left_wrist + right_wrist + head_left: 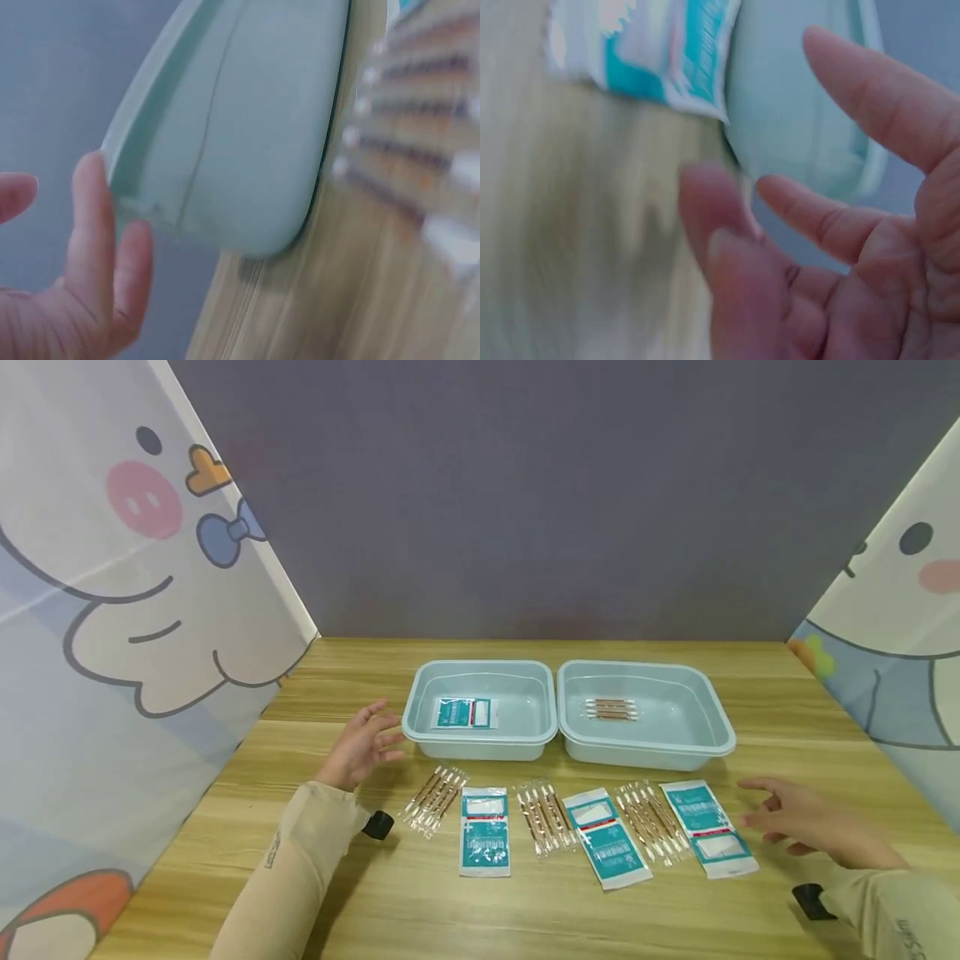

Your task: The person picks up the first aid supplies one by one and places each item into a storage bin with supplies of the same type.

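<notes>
My left hand (pixel 362 748) holds nothing, its fingers spread beside the left end of the left pale blue basin (pixel 480 750). In the left wrist view its fingertips overlap the basin's rim (pixel 124 150). That basin holds one teal-and-white packet (pixel 463 713); the right basin (pixel 645 757) holds a clear pack of cotton swabs (pixel 611 709). My right hand (pixel 817 822), fingers apart and holding nothing, is over the table just right of the rightmost teal packet (pixel 710 829). In the right wrist view this packet (pixel 664 52) is blurred, beyond the fingertips.
In front of the basins, swab packs (pixel 435 800) (pixel 545 818) (pixel 652 822) alternate with teal packets (pixel 485 832) (pixel 607 839) along the wooden table (pixel 420 910). A dark grey panel (pixel 555 502) stands behind, with cartoon-printed sheets (pixel 135 610) (pixel 900 635) at both sides.
</notes>
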Demonstrator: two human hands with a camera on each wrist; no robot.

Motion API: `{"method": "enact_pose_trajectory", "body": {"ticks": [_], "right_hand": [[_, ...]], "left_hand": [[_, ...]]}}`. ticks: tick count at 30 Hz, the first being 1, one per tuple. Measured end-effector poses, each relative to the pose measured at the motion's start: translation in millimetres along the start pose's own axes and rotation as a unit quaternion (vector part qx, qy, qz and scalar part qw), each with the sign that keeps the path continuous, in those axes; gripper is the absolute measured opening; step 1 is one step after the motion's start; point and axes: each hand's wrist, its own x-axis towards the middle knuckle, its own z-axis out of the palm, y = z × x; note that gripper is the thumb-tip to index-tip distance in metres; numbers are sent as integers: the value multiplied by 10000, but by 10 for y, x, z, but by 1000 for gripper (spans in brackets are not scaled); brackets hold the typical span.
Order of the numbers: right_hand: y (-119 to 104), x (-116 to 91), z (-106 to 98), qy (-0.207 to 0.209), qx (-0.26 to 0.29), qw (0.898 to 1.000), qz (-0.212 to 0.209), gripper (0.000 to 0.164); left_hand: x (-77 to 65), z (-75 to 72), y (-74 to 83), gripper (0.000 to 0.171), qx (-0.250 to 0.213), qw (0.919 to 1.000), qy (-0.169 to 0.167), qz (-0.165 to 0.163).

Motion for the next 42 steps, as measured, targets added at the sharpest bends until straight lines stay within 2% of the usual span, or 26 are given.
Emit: {"method": "enact_pose_trajectory", "body": {"ticks": [4,8,14,18,21,31,42], "right_hand": [[-43,118,126,62,-283,9994,-192,78],[-52,162,208,308,-449,9979,-354,80],[-129,238,305,440,-977,9932,-453,87],[-155,281,335,547,-1375,9861,-748,83],[-171,303,348,588,-1467,9837,-857,81],[-172,276,339,391,-897,9892,-1095,61],[-195,193,270,-137,-15,9897,-1424,64]], "left_hand": [[-16,69,-25,60,-185,9995,-202,-171],[14,158,-59,55,-309,9990,-248,-227],[25,219,-97,61,-602,9979,157,-177],[25,255,-109,63,-719,9967,358,-67],[36,264,-112,63,-709,9966,410,-36],[70,224,-113,61,-663,9976,179,-19],[91,220,-125,60,-667,9977,144,-19]]}}
